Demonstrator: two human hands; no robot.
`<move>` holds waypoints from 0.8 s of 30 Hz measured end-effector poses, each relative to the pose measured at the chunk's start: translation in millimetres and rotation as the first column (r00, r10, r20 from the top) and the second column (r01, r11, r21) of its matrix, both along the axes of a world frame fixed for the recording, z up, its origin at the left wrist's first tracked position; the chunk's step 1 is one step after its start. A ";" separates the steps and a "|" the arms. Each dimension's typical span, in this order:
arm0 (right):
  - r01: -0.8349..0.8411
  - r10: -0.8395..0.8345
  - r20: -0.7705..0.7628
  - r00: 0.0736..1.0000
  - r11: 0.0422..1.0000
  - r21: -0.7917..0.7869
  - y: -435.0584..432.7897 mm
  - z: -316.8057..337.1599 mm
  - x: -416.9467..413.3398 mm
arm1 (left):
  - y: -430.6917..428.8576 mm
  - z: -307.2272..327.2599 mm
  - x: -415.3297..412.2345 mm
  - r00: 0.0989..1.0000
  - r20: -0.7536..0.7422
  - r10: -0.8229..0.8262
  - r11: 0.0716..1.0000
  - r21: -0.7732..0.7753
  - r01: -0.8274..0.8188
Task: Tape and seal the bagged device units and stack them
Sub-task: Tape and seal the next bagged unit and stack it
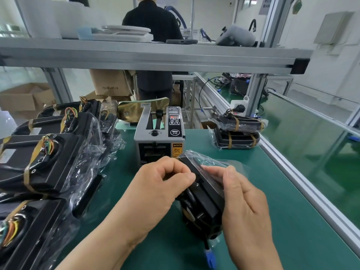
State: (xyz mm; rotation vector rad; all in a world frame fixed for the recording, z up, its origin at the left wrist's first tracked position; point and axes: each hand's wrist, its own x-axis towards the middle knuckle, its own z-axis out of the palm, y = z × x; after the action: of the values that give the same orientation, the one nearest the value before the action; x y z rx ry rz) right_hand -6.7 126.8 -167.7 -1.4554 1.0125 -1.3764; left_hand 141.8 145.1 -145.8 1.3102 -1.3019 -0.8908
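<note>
Head view: both hands meet over the green mat (296,221), just in front of the tape dispenser (159,137). Between them stands a bagged unit (204,199), a black device tipped up on edge inside a clear bag (216,162), its lower end resting on the mat.

The left hand (161,186) is clenched tight. Its fingers are curled under and the thumb is pressed against the forefinger, pinching the unit's upper left edge through the plastic. The right hand (245,207) grasps the opposite side. Its thumb lies along the near face, and the other fingers wrap behind the device, partly seen through the film. The loose mouth of the bag rises above both hands, toward the dispenser's front slot. A blue connector (210,258) on a black cable lies on the mat below the unit.

To the left, a row of bagged units (44,158) fills the bench edge, their coloured wires showing and their bag mouths crumpled. At the far right of the mat sits a stack of 2 units (237,131), 1 on the other, each banded with tan tape. A gold bag (132,110) leans behind the dispenser. Beyond the aluminium shelf (155,55), a person in black (153,22) stands facing away, beside a cardboard box (111,82).
</note>
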 end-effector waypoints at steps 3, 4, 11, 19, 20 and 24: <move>0.010 -0.010 -0.011 1.000 1.000 -0.003 0.6 -0.3 -0.8 | -1.4 -1.3 -1.4 0.999 0.019 0.027 1.000 -0.007 -0.027; 0.013 -0.013 -0.017 1.000 1.000 -0.002 1.0 -0.8 -0.2 | -1.9 -1.8 -1.7 0.999 0.026 0.034 0.999 -0.008 -0.034; 0.018 -0.017 0.059 0.998 1.000 -0.003 3.8 -0.7 3.7 | -1.8 -5.1 -8.1 0.989 0.050 0.141 0.987 -0.091 -0.136; 0.010 -0.008 0.093 0.996 1.000 -0.013 4.3 -1.5 2.9 | -2.9 -10.3 -12.9 0.972 0.105 0.212 0.971 -0.135 -0.197; 0.012 -0.010 0.086 0.996 1.000 -0.018 4.3 -2.1 3.0 | -3.1 -11.2 -13.1 0.969 0.116 0.219 0.970 -0.134 -0.203; 0.016 -0.015 0.030 0.999 0.999 -0.050 3.8 -5.8 3.2 | -1.9 -12.2 -14.4 0.956 0.131 0.263 0.963 -0.102 -0.250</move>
State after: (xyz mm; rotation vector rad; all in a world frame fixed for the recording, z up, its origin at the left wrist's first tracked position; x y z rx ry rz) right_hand -3.4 130.6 -173.5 -1.4626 0.9785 -1.4402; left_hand 127.4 143.3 -158.0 1.4586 -1.2297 -0.5629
